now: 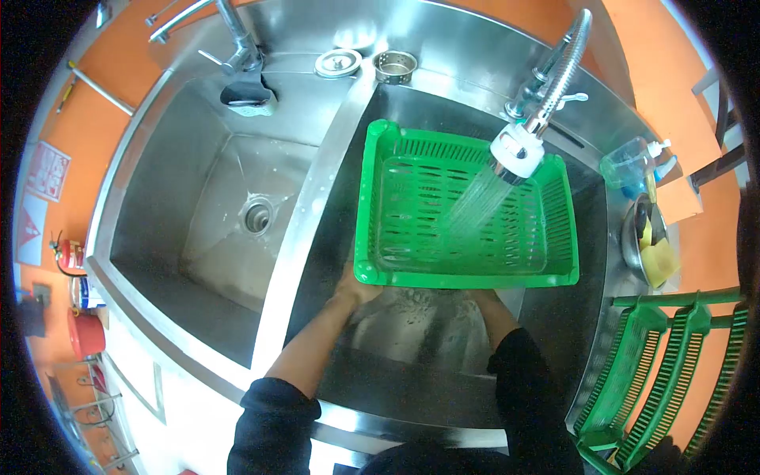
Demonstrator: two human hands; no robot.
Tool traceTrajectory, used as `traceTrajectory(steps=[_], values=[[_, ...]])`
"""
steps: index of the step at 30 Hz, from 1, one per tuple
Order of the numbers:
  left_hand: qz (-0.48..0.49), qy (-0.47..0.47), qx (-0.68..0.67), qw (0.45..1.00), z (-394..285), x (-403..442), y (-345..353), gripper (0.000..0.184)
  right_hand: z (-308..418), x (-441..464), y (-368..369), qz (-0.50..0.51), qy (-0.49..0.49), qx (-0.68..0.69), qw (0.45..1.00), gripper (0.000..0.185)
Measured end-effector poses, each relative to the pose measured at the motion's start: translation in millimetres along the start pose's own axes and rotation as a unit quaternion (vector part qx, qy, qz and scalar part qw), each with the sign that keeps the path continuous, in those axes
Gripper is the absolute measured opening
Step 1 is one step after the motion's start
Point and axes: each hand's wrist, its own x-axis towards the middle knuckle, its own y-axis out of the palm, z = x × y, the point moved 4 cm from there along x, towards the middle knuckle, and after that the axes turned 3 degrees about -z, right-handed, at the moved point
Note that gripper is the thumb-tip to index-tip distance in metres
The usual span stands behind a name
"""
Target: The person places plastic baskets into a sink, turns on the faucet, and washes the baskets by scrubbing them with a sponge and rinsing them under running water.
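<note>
A green slatted plastic basket [467, 280] is held over the right sink basin, tilted so that its inside faces me. My left hand [360, 287] grips it at the near left corner, the fingers hidden behind the wall. My right hand [481, 296] holds it from beneath the near edge, and most of that hand is out of sight under the rim. Above the basket hangs a white spray head [517, 152] on a coiled metal hose. Water streams from it down into the basket.
The left basin [229, 198] has an open drain. A drain lid [338, 62] and strainer cup [395, 67] rest on the back ledge. At right are a soap bottle [628, 162], a metal bowl with sponges [631, 241] and stacked green baskets [661, 364].
</note>
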Motion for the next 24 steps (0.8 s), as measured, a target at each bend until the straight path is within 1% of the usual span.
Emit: traceTrajectory(steps=[2, 4, 6, 8, 10, 11, 12, 13, 14, 15, 16, 17, 18, 19, 20, 21, 22, 23, 24], values=[[-0.02, 0.024, 0.017, 0.999, 1, 5, -1, 0.032, 4, -4, 2, -0.011, -0.003, 0.012, 1.0, 0.036], [-0.006, -0.049, -0.027, 0.998, 6, 3, 2, 0.031, 14, -10, 22, -0.016, -0.015, 0.032, 0.999, 0.035], [-0.017, -0.036, -0.043, 0.998, 9, 3, 2, 0.034, 23, -19, 47, -0.007, -0.03, 0.055, 0.998, 0.035], [-0.041, -0.019, -0.065, 0.997, 13, 7, 6, 0.036, 34, -32, 63, 0.028, -0.047, 0.05, 0.997, 0.035], [-0.065, -0.072, -0.069, 0.993, 29, 14, 16, 0.045, 64, -47, 45, 0.104, -0.071, -0.006, 0.992, 0.029], [-0.102, -0.159, -0.088, 0.978, 34, 13, 21, 0.059, 67, -55, 38, 0.075, -0.034, 0.04, 0.996, 0.03], [-0.064, -0.215, -0.106, 0.969, 19, 4, 9, 0.063, 66, -64, 32, 0.046, 0.006, 0.086, 0.995, 0.031], [-0.027, -0.271, -0.12, 0.955, 8, -3, 1, 0.068, 69, -75, 26, 0.036, 0.001, 0.084, 0.996, 0.031], [0.028, -0.263, -0.078, 0.961, -7, -9, -7, 0.068, 66, -87, 21, 0.042, 0.065, 0.186, 0.98, 0.033], [0.082, -0.248, -0.036, 0.965, -18, -14, -11, 0.067, 68, -100, 15, 0.051, 0.13, 0.284, 0.949, 0.036], [0.142, -0.35, -0.296, 0.877, -55, -45, -22, 0.059, 79, -110, 3, 0.047, 0.128, 0.281, 0.95, 0.036], [0.188, -0.419, -0.529, 0.714, -87, -66, -32, 0.051, 95, -120, -7, 0.084, 0.145, 0.35, 0.922, 0.034], [0.187, -0.413, -0.529, 0.718, -94, -74, -39, 0.051, 116, -129, -22, 0.12, 0.16, 0.417, 0.887, 0.032], [0.22, -0.343, -0.571, 0.713, -103, -78, -39, 0.045, 156, -144, -67, 0.071, 0.114, 0.283, 0.949, 0.025], [0.253, -0.271, -0.607, 0.703, -111, -85, -41, 0.039, 180, -152, -98, 0.064, 0.111, 0.285, 0.95, 0.025], [0.255, -0.263, -0.605, 0.707, -113, -91, -46, 0.039, 197, -157, -127, 0.105, 0.086, 0.246, 0.96, 0.021], [0.204, -0.256, -0.625, 0.709, -109, -95, -55, 0.038, 212, -161, -156, 0.145, 0.061, 0.203, 0.966, 0.018], [0.153, -0.249, -0.645, 0.706, -107, -99, -66, 0.037, 226, -165, -184, 0.163, 0.051, 0.24, 0.956, 0.017], [0.154, -0.241, -0.646, 0.708, -109, -107, -78, 0.037, 245, -168, -218, 0.209, 0.033, 0.285, 0.935, 0.016]])
